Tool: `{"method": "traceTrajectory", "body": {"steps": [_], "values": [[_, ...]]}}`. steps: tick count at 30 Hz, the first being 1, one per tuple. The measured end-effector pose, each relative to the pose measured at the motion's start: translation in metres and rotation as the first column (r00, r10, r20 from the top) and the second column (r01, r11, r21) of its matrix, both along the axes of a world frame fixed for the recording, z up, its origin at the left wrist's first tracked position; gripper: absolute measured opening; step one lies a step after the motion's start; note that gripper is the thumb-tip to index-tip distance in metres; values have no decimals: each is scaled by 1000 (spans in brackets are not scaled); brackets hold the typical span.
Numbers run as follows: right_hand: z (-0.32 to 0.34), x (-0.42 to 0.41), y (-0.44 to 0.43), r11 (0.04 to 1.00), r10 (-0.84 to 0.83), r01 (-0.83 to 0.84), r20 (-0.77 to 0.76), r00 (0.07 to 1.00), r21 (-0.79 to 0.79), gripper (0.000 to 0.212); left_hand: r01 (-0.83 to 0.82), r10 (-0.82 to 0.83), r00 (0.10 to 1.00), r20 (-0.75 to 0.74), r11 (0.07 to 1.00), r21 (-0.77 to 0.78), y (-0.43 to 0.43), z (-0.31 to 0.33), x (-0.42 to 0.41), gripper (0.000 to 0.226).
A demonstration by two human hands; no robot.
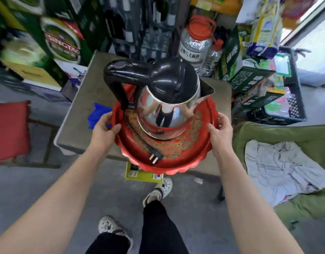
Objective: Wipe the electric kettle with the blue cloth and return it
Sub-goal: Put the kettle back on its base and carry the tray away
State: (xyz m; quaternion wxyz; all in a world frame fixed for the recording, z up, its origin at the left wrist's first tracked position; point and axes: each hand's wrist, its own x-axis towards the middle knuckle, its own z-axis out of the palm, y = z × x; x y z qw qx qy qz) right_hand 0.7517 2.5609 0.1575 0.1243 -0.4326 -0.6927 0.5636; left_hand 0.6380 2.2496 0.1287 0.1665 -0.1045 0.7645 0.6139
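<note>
The electric kettle [165, 107], polished steel with a black lid and a black handle pointing left, stands upright in the middle of a round red tray [176, 153] patterned in gold. Its black power cord [138, 136] trails from under the handle across the near left part of the tray, and the two-pin plug [155, 158] lies by the near rim.

The left hand [104, 129] grips the tray's left rim, thumb on top and fingers curled beneath; the right hand [219, 131] grips the right rim the same way. The tray's near edge juts out past the near edge of a grey surface [81, 125]; whether its far part rests on that surface I cannot tell.

The blue cloth [96, 114] lies crumpled on the surface just left of the tray, partly hidden behind the left hand.

Beyond the surface stand clear plastic jugs with red caps [195, 43], green beer cartons [60, 39] to the far left and green boxes [249, 76] to the right. Near right, a white rag [279, 169] lies on a green cushion [304, 134]. A red cushion [10, 131] sits at the left. Below the tray a yellow-green box [139, 174] sits on the floor, by the person's feet in white clogs [161, 187].
</note>
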Motion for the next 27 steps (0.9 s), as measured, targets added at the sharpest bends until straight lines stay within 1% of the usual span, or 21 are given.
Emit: {"method": "traceTrajectory", "body": {"steps": [3,9,13,14,17,19,22,25,27], "values": [[23,10,-69,997,43,-44,-20,999,-66,36,-68,68,997,21,997,29,-72,19,23,41],[47,17,-207,979,154,-156,-30,988,-131,37,-152,152,987,-53,988,12,-217,61,72,40],[53,7,-286,946,237,-237,-28,971,-220,38,-276,281,957,-79,959,62,-300,81,95,39],[54,2,-304,936,258,-257,-28,966,-240,38,-314,317,945,-81,948,55,-319,84,99,39],[62,-21,-356,911,334,-335,-46,941,-241,34,-418,421,904,-76,907,45,-368,91,104,42],[67,-43,-389,894,383,-384,-50,922,-233,37,-481,483,872,-76,876,37,-397,92,102,44],[73,-83,-434,859,464,-464,-54,884,-218,34,-551,551,831,-76,834,29,-440,90,94,42],[76,-130,-481,808,556,-557,-64,829,-189,32,-615,614,786,-71,789,9,-481,86,84,39],[80,-162,-514,758,629,-628,-60,775,-176,32,-667,666,742,-76,745,11,-507,87,79,33]]}}
